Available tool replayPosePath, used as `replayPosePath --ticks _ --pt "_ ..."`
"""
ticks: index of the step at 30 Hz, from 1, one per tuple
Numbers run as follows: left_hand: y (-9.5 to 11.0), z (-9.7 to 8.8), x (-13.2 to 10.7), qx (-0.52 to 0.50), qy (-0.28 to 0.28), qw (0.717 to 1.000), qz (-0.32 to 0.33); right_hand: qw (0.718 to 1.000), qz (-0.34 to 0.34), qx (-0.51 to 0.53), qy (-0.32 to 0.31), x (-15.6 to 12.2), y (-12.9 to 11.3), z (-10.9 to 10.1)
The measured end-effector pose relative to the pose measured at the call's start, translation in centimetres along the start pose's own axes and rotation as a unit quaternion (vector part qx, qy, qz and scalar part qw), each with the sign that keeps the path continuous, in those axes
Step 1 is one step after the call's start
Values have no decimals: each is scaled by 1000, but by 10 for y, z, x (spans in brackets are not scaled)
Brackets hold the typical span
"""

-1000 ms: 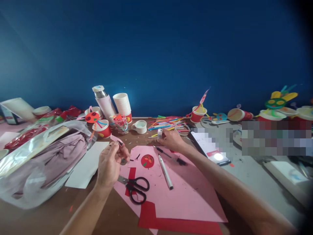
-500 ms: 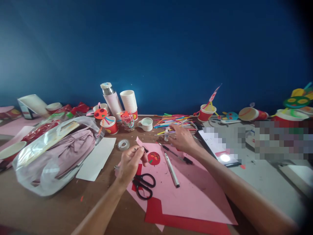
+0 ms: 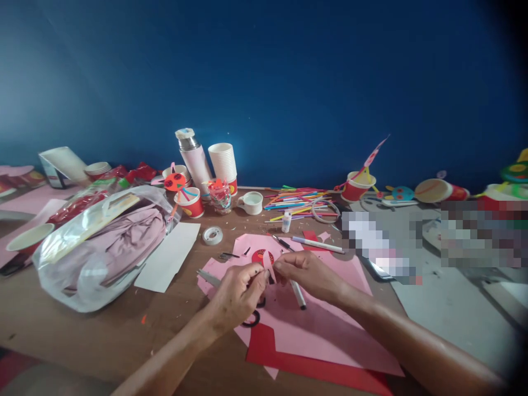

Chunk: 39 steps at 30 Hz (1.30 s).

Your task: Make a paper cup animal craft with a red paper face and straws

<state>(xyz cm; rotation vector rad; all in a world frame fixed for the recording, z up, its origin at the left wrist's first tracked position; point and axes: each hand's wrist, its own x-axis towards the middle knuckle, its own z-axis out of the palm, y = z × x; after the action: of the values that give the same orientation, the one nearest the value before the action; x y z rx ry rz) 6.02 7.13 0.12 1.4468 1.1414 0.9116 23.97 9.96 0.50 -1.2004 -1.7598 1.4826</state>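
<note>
My left hand (image 3: 239,294) and my right hand (image 3: 307,273) meet over a pink paper sheet (image 3: 325,324), both pinching a small pink paper strip (image 3: 269,265) that stands up between the fingertips. Just behind the strip lies a round red paper cutout (image 3: 259,256). Black scissors (image 3: 251,319) lie under my left hand, mostly hidden. A white marker (image 3: 297,293) lies under my right hand. A small glue bottle (image 3: 286,221) stands further back, away from both hands.
A tape roll (image 3: 213,235), a second pen (image 3: 317,244), coloured sticks (image 3: 295,201), stacked paper cups (image 3: 223,165), a flask (image 3: 193,157) and decorated red cups (image 3: 190,204) crowd the back. A plastic bag with cloth (image 3: 103,247) lies left. Red paper (image 3: 313,368) lies under the pink sheet.
My right hand left the glue bottle at the back and came to my left hand; both now pinch the pink strip. The camera view shifted left and down.
</note>
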Motion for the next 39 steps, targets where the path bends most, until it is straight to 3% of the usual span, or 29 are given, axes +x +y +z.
replayPosePath --ticks 7,12,15,17,22,27,34,39 --pt "-4 6 -3 46 8 997 54 1000 6 -6 15 -6 3 1" --pt "2 -8 4 48 -44 998 -23 999 -9 30 9 -4 6 -7" --pt "2 -29 13 35 43 998 -16 997 -25 67 30 1 11 -16" --pt "0 -38 16 30 67 997 -29 996 -27 58 57 5 17 -20" --pt "-3 -33 17 1 16 986 -168 991 -49 -82 90 13 30 -17" --pt "5 -30 14 -111 -1 962 -250 957 -119 -248 90 17 29 -7" --pt "2 -39 18 -241 -14 929 -282 900 -117 -401 121 25 30 2" --pt "-4 -35 20 -286 19 914 -286 904 -126 -389 125 25 32 5"
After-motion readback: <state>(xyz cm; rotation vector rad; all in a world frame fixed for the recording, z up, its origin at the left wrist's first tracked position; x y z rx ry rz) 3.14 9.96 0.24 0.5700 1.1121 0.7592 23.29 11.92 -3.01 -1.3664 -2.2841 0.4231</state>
